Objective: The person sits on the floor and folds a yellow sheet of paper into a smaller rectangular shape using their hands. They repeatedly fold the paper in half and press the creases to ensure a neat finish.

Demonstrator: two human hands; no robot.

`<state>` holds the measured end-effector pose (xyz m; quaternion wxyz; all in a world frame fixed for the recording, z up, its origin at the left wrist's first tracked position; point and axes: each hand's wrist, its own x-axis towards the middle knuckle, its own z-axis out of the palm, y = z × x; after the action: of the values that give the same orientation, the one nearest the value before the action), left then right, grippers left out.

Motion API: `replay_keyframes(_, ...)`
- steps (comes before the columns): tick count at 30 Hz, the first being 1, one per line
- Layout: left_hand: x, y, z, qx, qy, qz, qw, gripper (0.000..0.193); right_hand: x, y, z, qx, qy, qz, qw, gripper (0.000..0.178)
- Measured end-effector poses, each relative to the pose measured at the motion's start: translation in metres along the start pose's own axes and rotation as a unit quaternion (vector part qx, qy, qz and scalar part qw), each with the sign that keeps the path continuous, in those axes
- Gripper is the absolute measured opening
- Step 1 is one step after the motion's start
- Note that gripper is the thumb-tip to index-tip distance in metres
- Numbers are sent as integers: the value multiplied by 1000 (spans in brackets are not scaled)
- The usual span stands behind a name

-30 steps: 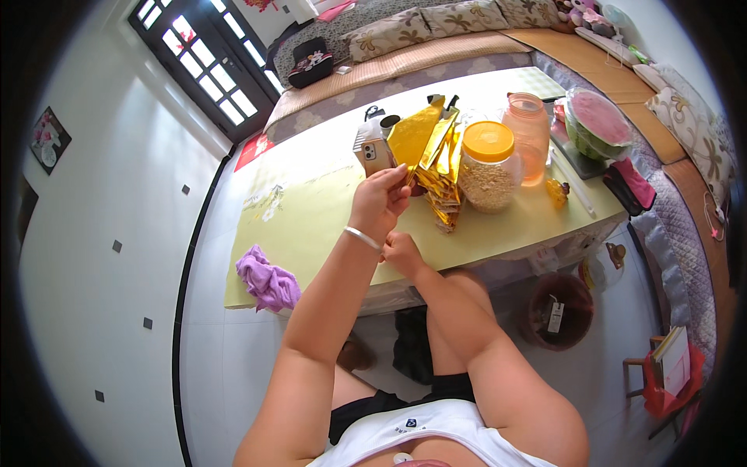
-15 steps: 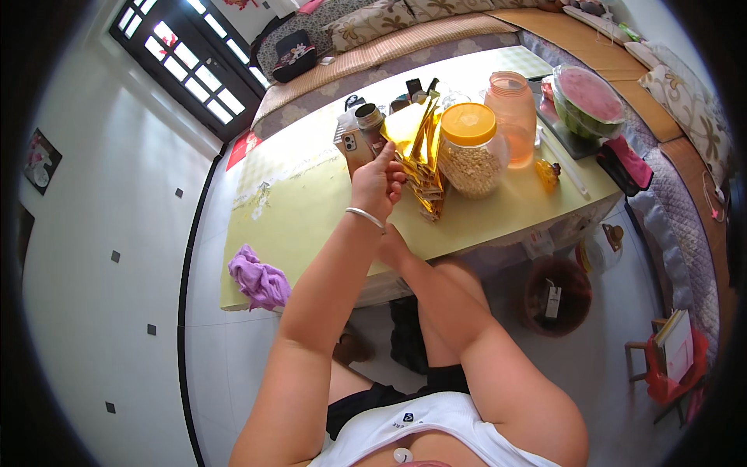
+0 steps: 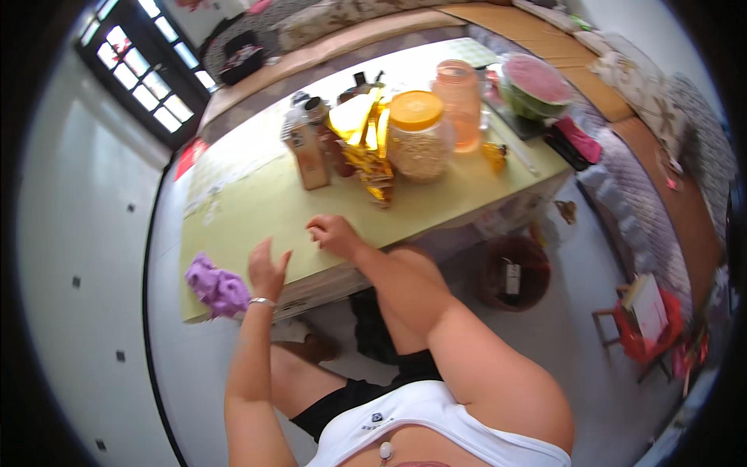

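My left hand (image 3: 268,268) hovers at the table's front edge, fingers apart and empty, a pale bangle on its wrist. Beside it a crumpled purple cloth (image 3: 214,284) hangs over the left corner. Above the front part of the tabletop is my right hand (image 3: 334,236), its fingers curled in and nothing seen in them. Farther in, a tan smartphone (image 3: 309,162) stands on edge by a dark bottle (image 3: 315,110). Shiny gold foil packets (image 3: 366,136) lean next to a clear jar of pale bits with a yellow lid (image 3: 416,110). Motion blurs the picture somewhat.
On the yellow-covered table (image 3: 241,210) also stand an orange translucent bottle (image 3: 459,105), a wrapped cut watermelon (image 3: 533,86) and a small amber item (image 3: 494,156). A dark bin (image 3: 513,272) sits on the floor at right, near a red stool (image 3: 661,319). A sofa runs behind.
My left hand has pulled back from the phone and foil packets toward the purple cloth. My right hand now shows, out from behind the left wrist. The view has shifted rightward.
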<state>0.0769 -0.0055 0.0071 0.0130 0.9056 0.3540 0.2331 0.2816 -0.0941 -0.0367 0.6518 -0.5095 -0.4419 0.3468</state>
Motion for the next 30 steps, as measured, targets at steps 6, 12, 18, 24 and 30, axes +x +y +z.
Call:
replay_keyframes(6, -35, -25, 28, 116, -84, -48, 989, 68, -6, -8, 6, -69, 37, -33, 996, 20)
replay_keyframes(12, -36, -25, 23, 111, -109, -74, 985, 67, -21, -25, 12, -87, 74, -54, 992, 16)
replay_keyframes(18, -37, -23, 27, 92, -76, -68, 990, 69, -33, -20, 9, -149, 66, -121, 979, 15)
replay_keyframes(24, -39, -20, 28, 75, -53, -83, 992, 69, -45, -74, -11, -211, 158, -292, 919, 16)
replay_keyframes(30, -46, -18, 25, 68, -13, -80, 994, 65, 25, -185, -75, -450, 256, -368, 772, 26)
